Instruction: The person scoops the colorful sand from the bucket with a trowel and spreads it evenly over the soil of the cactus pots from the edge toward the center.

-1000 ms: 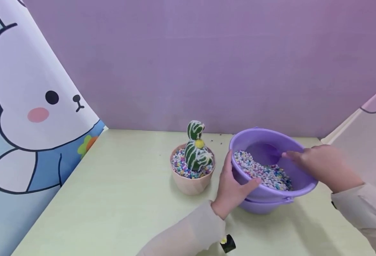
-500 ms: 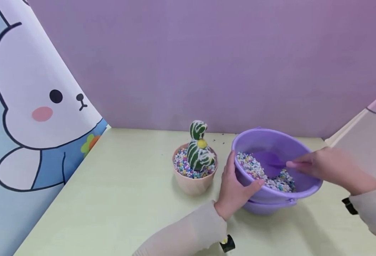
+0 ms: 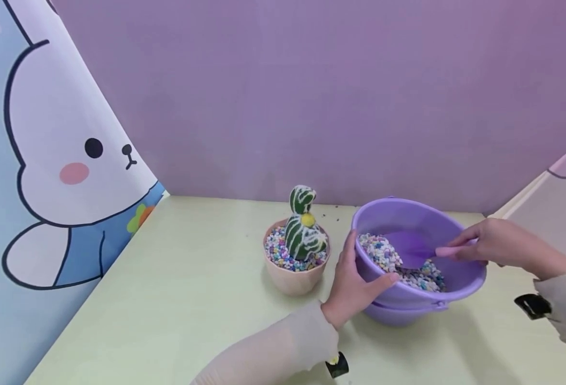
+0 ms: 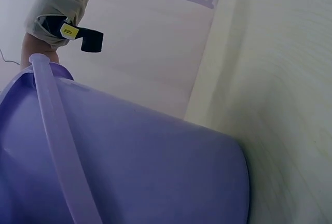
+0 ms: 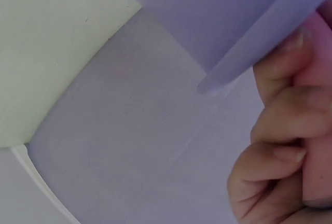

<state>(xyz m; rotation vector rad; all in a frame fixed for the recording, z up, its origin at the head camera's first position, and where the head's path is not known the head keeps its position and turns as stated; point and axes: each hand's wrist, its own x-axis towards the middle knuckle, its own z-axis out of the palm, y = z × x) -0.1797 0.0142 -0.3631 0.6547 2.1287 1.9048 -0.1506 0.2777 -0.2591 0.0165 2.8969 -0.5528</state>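
Observation:
A purple bucket (image 3: pixel 403 316) holding multicoloured pebbles (image 3: pixel 379 250) stands on the table, tipped a little towards me. My left hand (image 3: pixel 352 291) grips its left rim, thumb over the edge and fingers along the outside. Over the right side of the rim, my right hand (image 3: pixel 506 247) holds a toy shovel by its pink handle (image 3: pixel 449 251). The shovel's purple blade (image 3: pixel 410 250) lies among the pebbles, its tip hidden. In the right wrist view, curled fingers (image 5: pixel 280 115) wrap the pink handle. The left wrist view shows the bucket's outer wall (image 4: pixel 155 162) and its strap handle (image 4: pixel 59 130).
Left of the bucket stands a pink pot (image 3: pixel 292 282) of coloured pebbles with a green-and-white cactus (image 3: pixel 304 238) bearing a yellow ball. A few dark specks lie behind it. A purple wall (image 3: pixel 264 107) closes the table's back; a cartoon panel (image 3: pixel 61 133) stands at left.
My right hand has drawn back rightward out of the bucket to its rim. The shovel's blade has come from the far inner wall down into the pebbles. My left hand keeps its grip.

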